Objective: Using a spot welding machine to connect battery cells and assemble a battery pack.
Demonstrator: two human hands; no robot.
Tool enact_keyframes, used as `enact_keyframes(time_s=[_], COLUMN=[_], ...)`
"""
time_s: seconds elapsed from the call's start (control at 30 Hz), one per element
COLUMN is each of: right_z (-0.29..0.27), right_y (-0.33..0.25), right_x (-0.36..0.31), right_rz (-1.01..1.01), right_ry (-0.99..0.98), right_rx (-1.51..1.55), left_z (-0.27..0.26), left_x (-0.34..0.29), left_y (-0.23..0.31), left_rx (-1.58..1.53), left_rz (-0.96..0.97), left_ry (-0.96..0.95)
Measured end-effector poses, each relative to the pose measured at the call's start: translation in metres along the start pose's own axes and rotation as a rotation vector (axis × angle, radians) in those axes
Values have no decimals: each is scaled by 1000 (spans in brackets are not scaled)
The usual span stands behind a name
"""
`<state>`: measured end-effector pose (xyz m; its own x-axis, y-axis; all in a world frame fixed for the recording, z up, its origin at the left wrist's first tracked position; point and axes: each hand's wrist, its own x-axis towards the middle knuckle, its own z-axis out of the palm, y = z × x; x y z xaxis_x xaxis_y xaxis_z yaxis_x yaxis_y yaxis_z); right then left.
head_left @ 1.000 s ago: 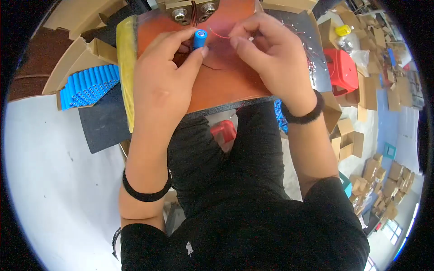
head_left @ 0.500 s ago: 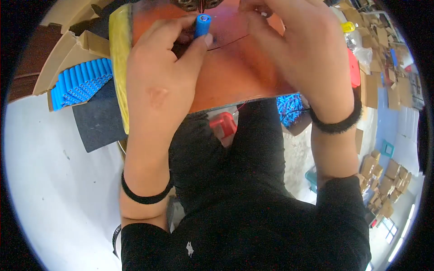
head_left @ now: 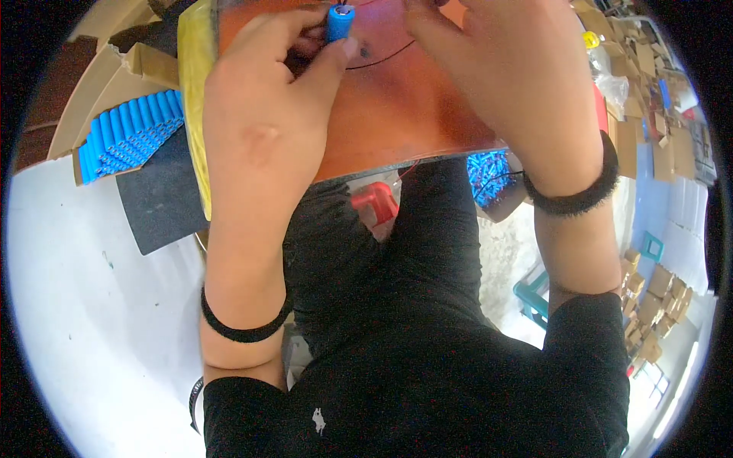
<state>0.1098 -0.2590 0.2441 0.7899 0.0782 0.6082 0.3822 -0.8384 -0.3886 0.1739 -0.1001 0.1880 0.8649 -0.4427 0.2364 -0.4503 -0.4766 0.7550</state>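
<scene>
Pinching a small blue cylindrical cell (head_left: pixel 339 22) near the top edge of the view, the left hand (head_left: pixel 263 126) grasps it between thumb and fingers (head_left: pixel 286 27), the cell standing roughly upright above the orange mat (head_left: pixel 397 114) on the counter. The left forearm rises from the lower edge, a black band at the wrist, back of the hand toward the camera. The right hand (head_left: pixel 508 84) is raised just beside it, its fingertips cut off by the top edge, so I cannot tell whether they grip anything; a thin dark wire (head_left: pixel 382 59) curves across the mat between the two hands. Off to the left, a cardboard tray of blue cells (head_left: pixel 126 133) lies well apart from the hands.
</scene>
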Motion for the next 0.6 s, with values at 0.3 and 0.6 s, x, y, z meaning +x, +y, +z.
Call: enact_keyframes(time_s=[0.3, 0.6], right_z=[-1, 0], right_y=[-8, 6], right_x=[-1, -3], right_rz=[39, -84], right_ry=[-52, -56], right_rx=[-44, -206], left_z=[-2, -1], left_x=[-1, -1], left_y=[2, -3], left_rx=[66, 8], left_rz=[-20, -4], left_ry=[11, 24])
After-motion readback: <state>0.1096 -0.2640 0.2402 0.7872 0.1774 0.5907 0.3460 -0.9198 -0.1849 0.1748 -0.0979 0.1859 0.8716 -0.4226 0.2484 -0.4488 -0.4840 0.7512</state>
